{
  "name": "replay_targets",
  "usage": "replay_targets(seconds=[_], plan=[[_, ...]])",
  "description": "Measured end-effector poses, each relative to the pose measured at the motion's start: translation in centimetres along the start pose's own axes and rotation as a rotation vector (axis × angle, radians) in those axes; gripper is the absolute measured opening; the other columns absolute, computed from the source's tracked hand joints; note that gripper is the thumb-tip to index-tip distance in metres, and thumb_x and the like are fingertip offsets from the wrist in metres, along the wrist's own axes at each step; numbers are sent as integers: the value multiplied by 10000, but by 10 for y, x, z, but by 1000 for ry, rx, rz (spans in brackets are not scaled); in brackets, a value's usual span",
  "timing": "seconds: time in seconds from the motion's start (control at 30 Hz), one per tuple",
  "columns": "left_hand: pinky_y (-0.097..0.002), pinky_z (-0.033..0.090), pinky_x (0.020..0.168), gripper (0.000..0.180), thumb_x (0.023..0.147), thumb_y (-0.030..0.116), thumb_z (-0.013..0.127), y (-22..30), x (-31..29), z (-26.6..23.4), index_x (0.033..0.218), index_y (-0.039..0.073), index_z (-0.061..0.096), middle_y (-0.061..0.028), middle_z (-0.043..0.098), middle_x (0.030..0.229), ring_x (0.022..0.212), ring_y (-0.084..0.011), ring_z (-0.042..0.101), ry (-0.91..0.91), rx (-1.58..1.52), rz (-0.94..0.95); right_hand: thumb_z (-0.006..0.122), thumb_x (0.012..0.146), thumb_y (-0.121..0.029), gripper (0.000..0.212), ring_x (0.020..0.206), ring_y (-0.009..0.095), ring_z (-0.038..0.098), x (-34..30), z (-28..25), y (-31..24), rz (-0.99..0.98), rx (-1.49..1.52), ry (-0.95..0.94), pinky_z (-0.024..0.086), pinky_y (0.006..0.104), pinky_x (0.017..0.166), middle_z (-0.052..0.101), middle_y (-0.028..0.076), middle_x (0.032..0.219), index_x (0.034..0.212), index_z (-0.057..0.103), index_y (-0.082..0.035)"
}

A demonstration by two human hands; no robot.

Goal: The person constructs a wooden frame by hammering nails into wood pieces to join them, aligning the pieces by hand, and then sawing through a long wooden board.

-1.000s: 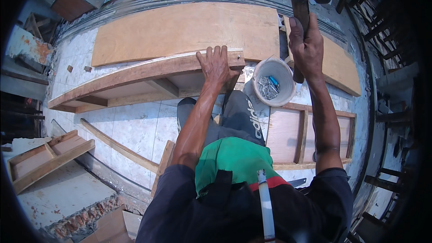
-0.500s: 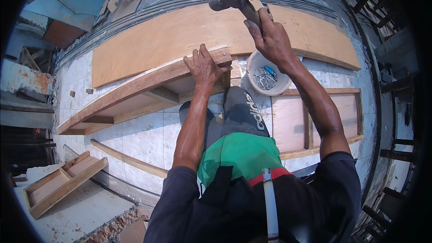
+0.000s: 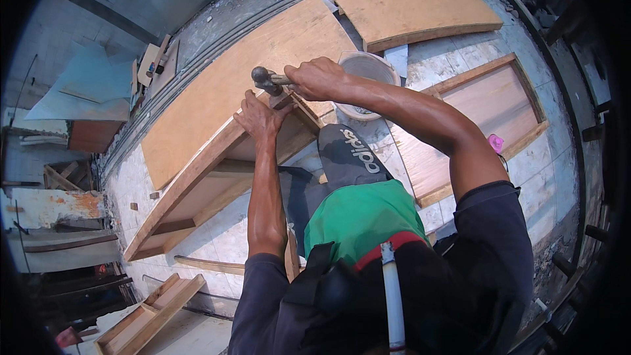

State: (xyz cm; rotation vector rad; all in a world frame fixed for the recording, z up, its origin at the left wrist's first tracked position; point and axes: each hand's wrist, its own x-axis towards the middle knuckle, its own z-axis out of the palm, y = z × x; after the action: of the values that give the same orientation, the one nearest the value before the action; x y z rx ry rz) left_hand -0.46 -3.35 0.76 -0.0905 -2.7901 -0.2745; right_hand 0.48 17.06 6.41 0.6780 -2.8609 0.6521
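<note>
Head view shows a person's two bare hands meeting at the near-upright end of a long wooden frame (image 3: 187,196), which stands on its edge and slants from the lower left up to the middle. The left hand (image 3: 261,119) lies on the top rail near that end, its fingers spread apart over the wood and the thumb stretched out toward the right. The right hand (image 3: 317,79) has its fingers curled together around the handle of a hammer (image 3: 263,79), the forearm crossing from the right. The hammer's dark metal head is right at the frame's end, just above the left hand's thumb side; whether it touches the wood cannot be told.

Behind the frame lies a long plywood panel (image 3: 256,52), and beyond it to the right rests a second plywood panel (image 3: 417,10) with a wooden edge. A pale bucket (image 3: 376,66) stands near the right hand, partly hidden by the forearm. Farther right, a shallow wooden frame (image 3: 490,102) with a plywood face lies on the tiled floor (image 3: 536,158), a small pink object (image 3: 495,143) beside the elbow. At the lower left are a wooden strip (image 3: 210,265) and a smaller wooden frame (image 3: 151,315); two small wood blocks (image 3: 134,206) lie left of the long frame.
</note>
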Motion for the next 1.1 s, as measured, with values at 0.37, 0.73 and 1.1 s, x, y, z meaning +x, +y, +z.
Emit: replay_targets(seconds=[0.37,0.73,1.1], plan=[[-611,365,918,1038,553,770,754,-35,6,14,1367,177,508,-76,583,1225,1180,-284,529,-54,222,167,578,948,-376,443,1004,452,637,-103,62,76,621,556,250,487,494,844,673,276,1021,1126,598,30],[-558,347,926,1050,545,813,723,-33,28,18,1340,151,540,-93,585,1206,1161,-283,524,-51,238,166,683,799,-241,473,1114,405,629,-125,151,173,902,264,-357,495,459,946,626,295,1202,1156,628,64],[-608,304,977,1115,462,799,757,-49,70,24,1344,154,534,-98,557,1225,1225,-293,477,-94,65,118,855,643,-532,1230,1403,416,337,32,174,62,179,412,146,337,485,1124,347,274,1498,1519,200,31]])
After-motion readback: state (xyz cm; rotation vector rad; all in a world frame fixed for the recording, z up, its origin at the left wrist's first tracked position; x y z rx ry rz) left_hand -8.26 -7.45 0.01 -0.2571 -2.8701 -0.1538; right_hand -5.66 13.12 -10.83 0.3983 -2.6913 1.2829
